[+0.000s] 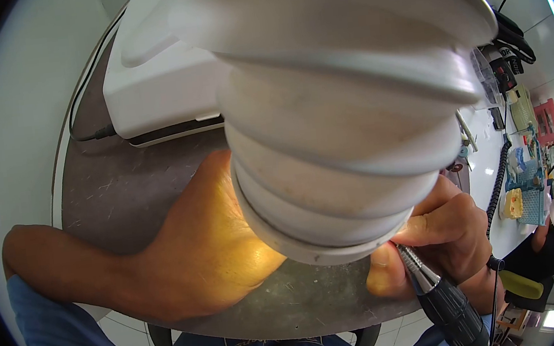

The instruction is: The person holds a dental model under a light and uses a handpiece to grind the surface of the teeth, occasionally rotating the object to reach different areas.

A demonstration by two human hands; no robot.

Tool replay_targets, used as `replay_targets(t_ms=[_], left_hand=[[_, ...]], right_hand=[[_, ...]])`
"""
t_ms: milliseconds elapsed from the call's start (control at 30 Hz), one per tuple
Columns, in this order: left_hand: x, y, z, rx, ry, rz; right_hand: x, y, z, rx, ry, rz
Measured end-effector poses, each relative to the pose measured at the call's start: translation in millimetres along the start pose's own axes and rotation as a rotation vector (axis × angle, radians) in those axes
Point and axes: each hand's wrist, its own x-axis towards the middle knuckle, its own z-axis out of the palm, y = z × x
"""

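A large ribbed white hose [343, 98] fills the middle of the view, its round lower rim hanging over the table edge. My left hand [220, 246] reaches under the hose from the left, brightly lit, with its fingers hidden behind it. On the right, my right hand [436, 237] is closed around a black and silver rotary handpiece [443, 304], thumb and fingers near its metal front end. The handpiece tip and whatever lies under the hose rim are out of sight.
A white machine [160, 90] with a black cable stands at the back left of the grey table [117, 196]. To the right are a coiled black cord [497, 180], a blue basket [532, 205], a red tray [547, 121] and a seated person in black [536, 257].
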Motion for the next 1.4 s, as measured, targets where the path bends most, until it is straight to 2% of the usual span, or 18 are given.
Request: replay_targets(t_ms=[533,867,933,1033,1400], left_hand=[[3.3,2.7,-1.9,-0.049,-0.024,-0.005],[2.9,1.6,-2.6,-0.048,-0.022,-0.01],[2.5,2.0,-3.3,-0.053,-0.025,-0.01],[2.7,1.9,-3.6,-0.06,-0.03,-0.007],[3.5,2.2,-2.7,-0.077,-0.044,-0.011]], right_hand=[[8.6,0.6,-2.7,-0.121,-0.098,-0.123],[2.4,3.8,1.4,-0.117,-0.042,-0.07],[0.5,4.1,1.2,0.0,0.0,-0.008],[-0.1,2.5,-0.2,0.022,-0.027,0.003],[4.2,3.8,-0.6,-0.021,-0.06,-0.069]])
